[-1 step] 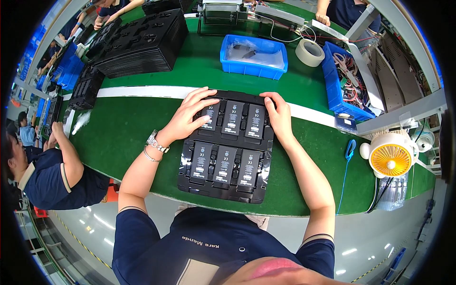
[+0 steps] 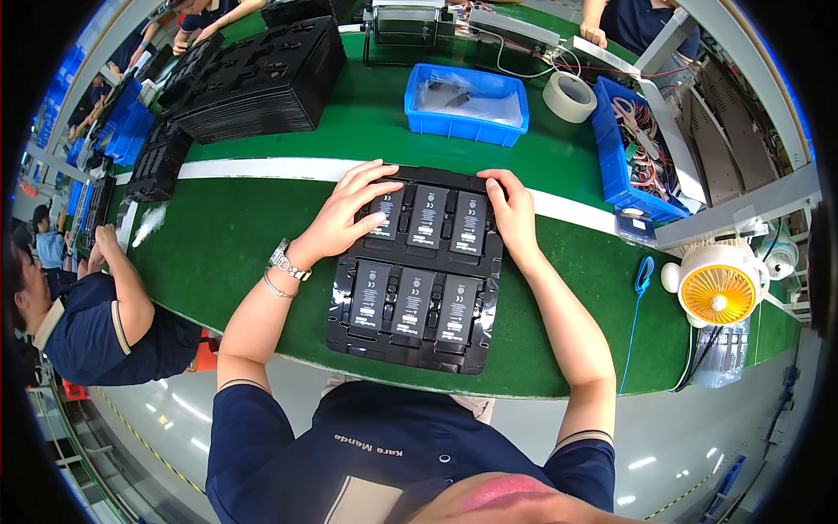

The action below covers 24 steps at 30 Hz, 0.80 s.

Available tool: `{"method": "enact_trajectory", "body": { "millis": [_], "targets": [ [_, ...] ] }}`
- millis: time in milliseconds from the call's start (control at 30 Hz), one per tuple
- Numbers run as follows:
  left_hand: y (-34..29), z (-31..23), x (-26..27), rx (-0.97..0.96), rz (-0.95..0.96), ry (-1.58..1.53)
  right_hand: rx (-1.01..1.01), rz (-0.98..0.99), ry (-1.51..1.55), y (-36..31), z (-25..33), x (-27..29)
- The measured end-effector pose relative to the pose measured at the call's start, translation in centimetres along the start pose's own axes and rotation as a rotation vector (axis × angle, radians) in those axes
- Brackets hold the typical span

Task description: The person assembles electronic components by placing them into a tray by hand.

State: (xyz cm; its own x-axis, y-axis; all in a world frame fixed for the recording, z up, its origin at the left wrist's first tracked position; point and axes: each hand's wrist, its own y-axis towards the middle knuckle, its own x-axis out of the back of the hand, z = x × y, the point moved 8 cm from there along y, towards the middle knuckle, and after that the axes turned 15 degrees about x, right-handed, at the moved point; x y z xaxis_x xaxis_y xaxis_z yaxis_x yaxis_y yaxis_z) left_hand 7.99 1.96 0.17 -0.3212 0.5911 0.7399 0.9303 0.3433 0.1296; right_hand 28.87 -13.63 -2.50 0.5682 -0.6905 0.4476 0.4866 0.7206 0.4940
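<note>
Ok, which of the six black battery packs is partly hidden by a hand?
The far row's leftmost battery pack: the left hand partly covers it, while the other five lie uncovered.

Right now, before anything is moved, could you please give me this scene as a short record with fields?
Left hand: spread over the upper-left part of the black tray, partly covering one pack
Right hand: at the tray's upper-right corner
Tray: on the green table, holding six flat black packs, two rows of three
Beyond tray: blue bin with clear plastic pieces; pale tape roll
Far left: stacked black trays
Right side: yellow-and-white fan
</note>
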Motion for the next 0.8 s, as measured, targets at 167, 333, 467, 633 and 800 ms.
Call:
{"method": "enact_trajectory", "body": {
  "millis": [167, 333, 467, 633, 800],
  "targets": [
    [0.23, 0.11, 0.22, -0.012, -0.024, 0.001, -0.007, 0.002, 0.000, 0.29, 0.01, 0.00],
    [0.24, 0.02, 0.20, -0.009, -0.016, 0.005, 0.000, 0.003, -0.002, 0.33, 0.14, 0.04],
    [0.30, 0.12, 0.10, -0.001, -0.003, 0.003, -0.004, 0.001, 0.002, 0.34, 0.09, 0.01],
    [0.29, 0.10, 0.12, 0.006, -0.002, 0.001, -0.004, -0.001, 0.010, 0.32, 0.02, -0.04],
    [0.28, 0.15, 0.11, 0.006, -0.006, 0.008, 0.006, -0.003, 0.004, 0.36, 0.13, -0.02]
  ]
}}
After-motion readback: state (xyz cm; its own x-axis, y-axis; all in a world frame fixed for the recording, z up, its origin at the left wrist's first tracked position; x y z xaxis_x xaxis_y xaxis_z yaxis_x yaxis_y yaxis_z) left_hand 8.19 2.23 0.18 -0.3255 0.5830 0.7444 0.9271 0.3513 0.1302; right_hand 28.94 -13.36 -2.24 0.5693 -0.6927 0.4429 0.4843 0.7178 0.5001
